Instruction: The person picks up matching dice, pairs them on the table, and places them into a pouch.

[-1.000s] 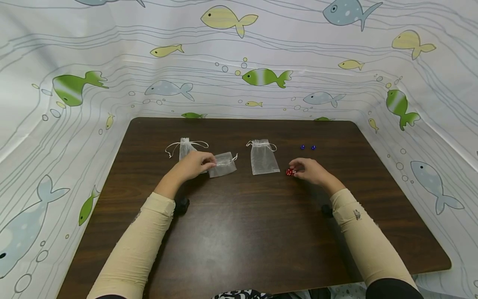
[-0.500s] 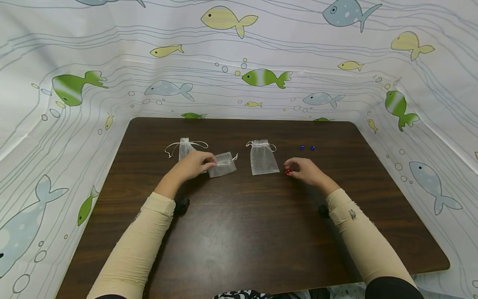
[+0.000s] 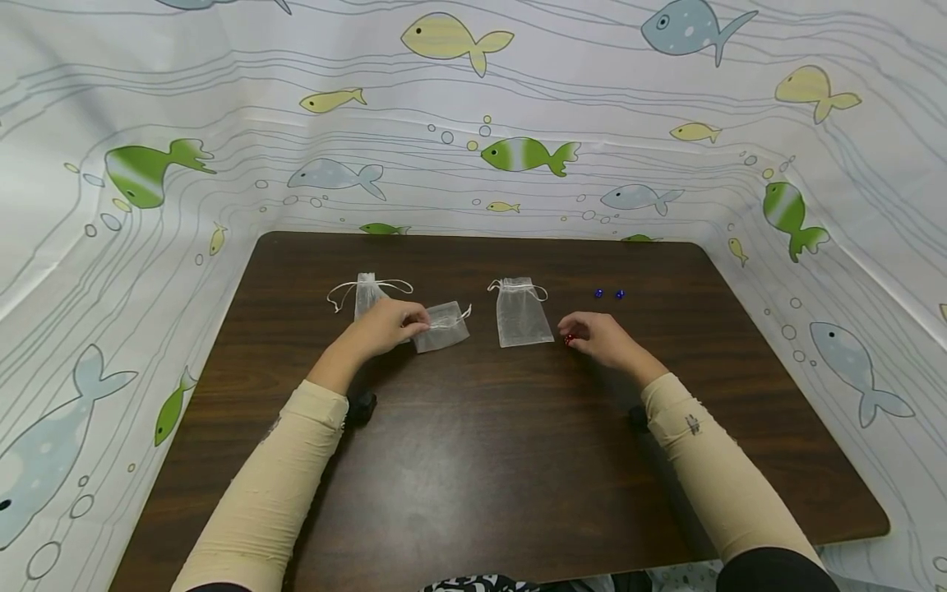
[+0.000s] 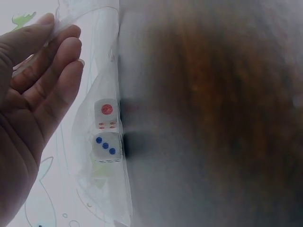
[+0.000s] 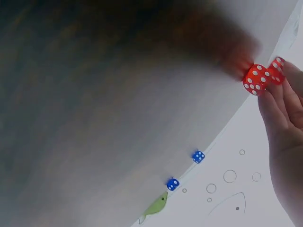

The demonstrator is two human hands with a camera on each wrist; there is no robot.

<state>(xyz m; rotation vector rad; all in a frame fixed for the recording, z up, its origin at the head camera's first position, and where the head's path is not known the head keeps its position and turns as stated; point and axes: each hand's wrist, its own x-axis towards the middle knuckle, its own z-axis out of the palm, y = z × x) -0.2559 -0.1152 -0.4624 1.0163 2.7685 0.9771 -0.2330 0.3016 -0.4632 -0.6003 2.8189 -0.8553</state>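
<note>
My left hand (image 3: pixel 388 321) pinches a sheer white drawstring pouch (image 3: pixel 444 326) between thumb and fingertips. Partly hidden beneath that hand lies another drawstring pouch (image 3: pixel 366 292). In the left wrist view, two white dice (image 4: pixel 106 130) show inside a sheer pouch below the fingers. My right hand (image 3: pixel 602 337) holds two red dice (image 5: pixel 255 80) at its fingertips, close to the tabletop. In the head view the fingers cover most of them. A third drawstring pouch (image 3: pixel 522 314) lies flat just left of the right hand.
Two blue dice (image 3: pixel 609 293) sit on the dark wooden table (image 3: pixel 473 460) beyond the right hand. A white cloth backdrop with printed fish (image 3: pixel 528 154) rises behind the table and along both sides.
My right hand has shifted slightly left with the red dice, nearer to the middle pouch, and its fingers now cover more of them. The left hand has stayed in place.
</note>
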